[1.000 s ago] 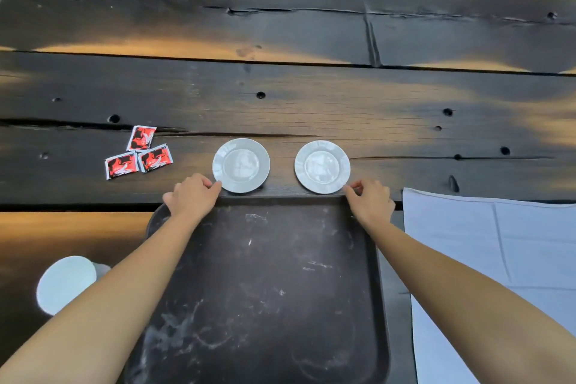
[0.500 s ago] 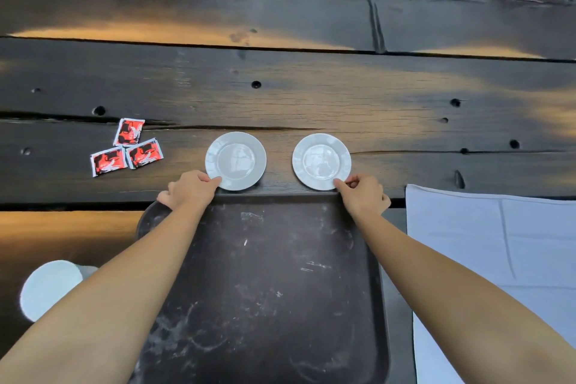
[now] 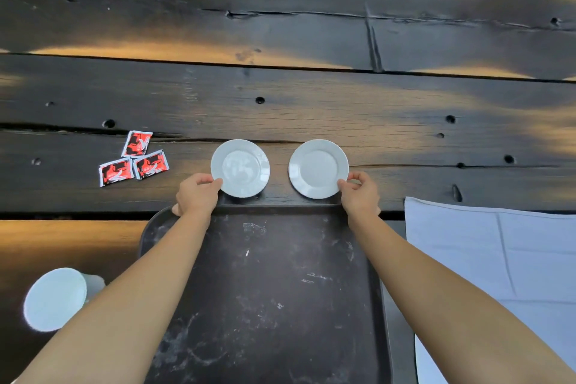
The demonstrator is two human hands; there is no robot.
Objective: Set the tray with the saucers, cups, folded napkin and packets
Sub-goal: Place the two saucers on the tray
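Left hand (image 3: 198,195): fingers curled, pinching near-left rim of left saucer (image 3: 240,168). Right hand (image 3: 360,196): fingers curled, pinching near-right rim of right saucer (image 3: 318,168). Both saucers white, flat on tabletop (image 3: 280,103), side by side w/ a gap, just beyond far edge of tray (image 3: 265,290). Tray dark, scuffed, at near edge, btwn the forearms. Three red packets (image 3: 134,159) clustered left of saucers. White cup (image 3: 56,299) nr tray's left side. White napkin (image 3: 498,259) spread flat right of tray.
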